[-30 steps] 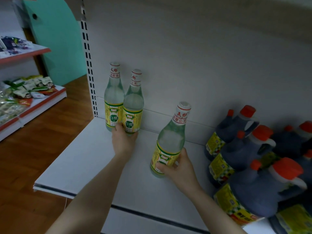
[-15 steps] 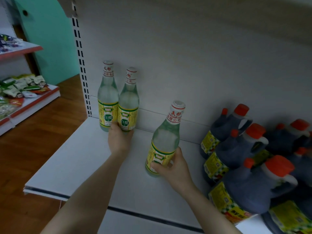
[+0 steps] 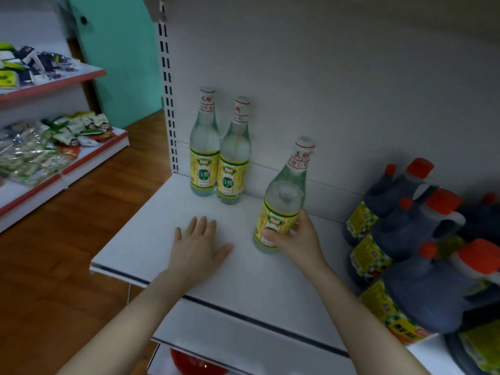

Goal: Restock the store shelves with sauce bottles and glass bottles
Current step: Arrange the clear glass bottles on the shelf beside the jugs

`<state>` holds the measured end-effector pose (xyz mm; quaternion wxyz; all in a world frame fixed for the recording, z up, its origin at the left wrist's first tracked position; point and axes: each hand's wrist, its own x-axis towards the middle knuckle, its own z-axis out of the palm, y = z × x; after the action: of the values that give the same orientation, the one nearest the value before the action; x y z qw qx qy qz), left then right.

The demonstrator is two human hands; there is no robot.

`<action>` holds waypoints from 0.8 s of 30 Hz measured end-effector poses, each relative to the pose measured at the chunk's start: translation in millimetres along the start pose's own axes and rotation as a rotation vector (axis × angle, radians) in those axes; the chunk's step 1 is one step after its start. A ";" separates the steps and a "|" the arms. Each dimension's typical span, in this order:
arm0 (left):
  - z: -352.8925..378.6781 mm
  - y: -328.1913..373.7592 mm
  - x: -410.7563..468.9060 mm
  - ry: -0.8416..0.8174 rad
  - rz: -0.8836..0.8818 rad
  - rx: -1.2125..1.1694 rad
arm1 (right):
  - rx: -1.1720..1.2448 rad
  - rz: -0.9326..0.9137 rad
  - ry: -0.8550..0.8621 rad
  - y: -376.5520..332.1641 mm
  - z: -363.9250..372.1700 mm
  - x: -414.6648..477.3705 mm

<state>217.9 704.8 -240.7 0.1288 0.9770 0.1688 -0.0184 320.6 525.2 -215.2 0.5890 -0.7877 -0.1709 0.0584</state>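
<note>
Gripping a tilted clear bottle [image 3: 284, 196], yellow-labelled, the right hand [image 3: 296, 239] curls its fingers round; left hand [image 3: 198, 247] splayed, empty.

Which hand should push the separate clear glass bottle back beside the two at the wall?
Use the right hand: it holds the clear glass bottle with the yellow label low on its body. The left hand is open over the white shelf, touching no bottle.

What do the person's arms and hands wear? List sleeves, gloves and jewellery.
Nothing shows. The left hand and right hand are ungloved, with no ring visible. The left forearm and right forearm are bare to the picture's lower edge: no sleeve, watch or bracelet in view.
</note>
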 end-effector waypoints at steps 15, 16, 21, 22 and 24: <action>15.0 -8.6 -10.7 0.040 0.027 0.039 | -0.034 0.003 0.162 -0.9 41.7 70.0; 14.7 -8.5 -11.0 0.043 0.029 0.037 | -0.029 -0.015 0.166 -0.6 42.6 71.0; 14.2 -8.5 -12.2 0.047 0.029 0.033 | -0.101 -0.064 0.155 13.1 46.3 68.6; 14.3 -8.3 -11.9 0.052 0.027 0.031 | -0.096 -0.047 0.153 14.6 47.0 66.6; 14.6 -8.3 -11.1 0.054 0.021 0.035 | -0.072 -0.006 0.163 17.3 49.6 66.7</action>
<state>204.8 704.9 -256.0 0.1072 0.9810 0.1615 0.0065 371.9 588.5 -239.2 0.5725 -0.8099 -0.1267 -0.0138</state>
